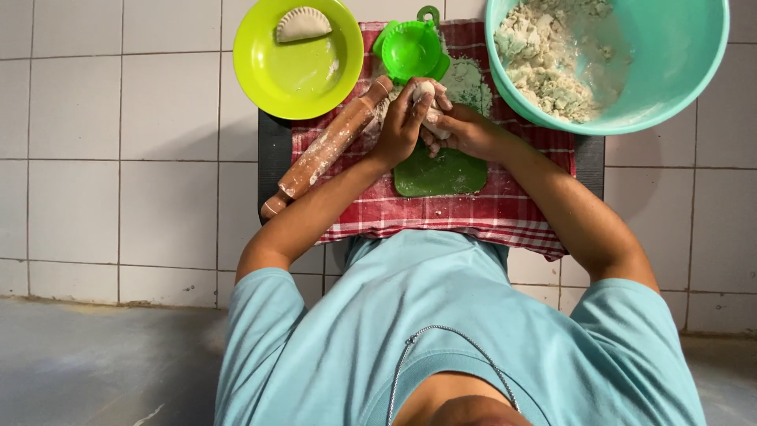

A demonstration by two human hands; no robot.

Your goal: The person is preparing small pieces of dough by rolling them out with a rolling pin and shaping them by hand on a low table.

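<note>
- Both my hands meet over the green mat (441, 173). My left hand (406, 118) is curled around a small lump of dough (430, 99), and my right hand (461, 130) closes on the same lump from the other side, so it sits pressed between them, just above the mat's far edge.
- I think the lump could crumble if I squeeze it too hard. The dough in the teal bowl (694, 71), beyond the mat to my right, looks dry and broken up.
- The rolling pin (327, 150) lies at a slant just left of the mat, its far end touching my left hand. A nudge from my wrist could roll it off the checked cloth (473, 213).
- The green dumpling press (410, 49) sits just beyond the mat, close to my knuckles, and I could knock it.
- The yellow-green plate (296, 79), beyond the mat to the left, holds one folded dumpling (302, 24) near its far rim, well clear of my hands.
- My fingers cover most of the lump, so I cannot tell its shape or how much there is.
- The bowl's far side and right edge are cut off, and the dark board (274, 150) under the cloth shows only at its sides.
</note>
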